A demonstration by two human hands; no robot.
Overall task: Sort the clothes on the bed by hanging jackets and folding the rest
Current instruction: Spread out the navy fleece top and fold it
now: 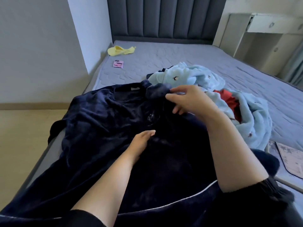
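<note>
Bedroom with a grey quilted bed (pixel 180 59) below a dark padded headboard (pixel 164 17), its near corner covered by a spread navy velvet garment (pixel 101 115). Left hand (pixel 141 143) pressed palm-down on the garment's middle, fingers straight and close together; right hand (pixel 188 99) near the collar, thumb and forefinger pinched on a fuzzy end of the same garment, other fingers loosely parted and slightly curled. Just beyond, heaped pale blue fleece (pixel 188 76) around a red garment (pixel 229 99); far left, a yellow garment (pixel 121 50) and pink phone (pixel 118 64) lying apart on the mattress.
</note>
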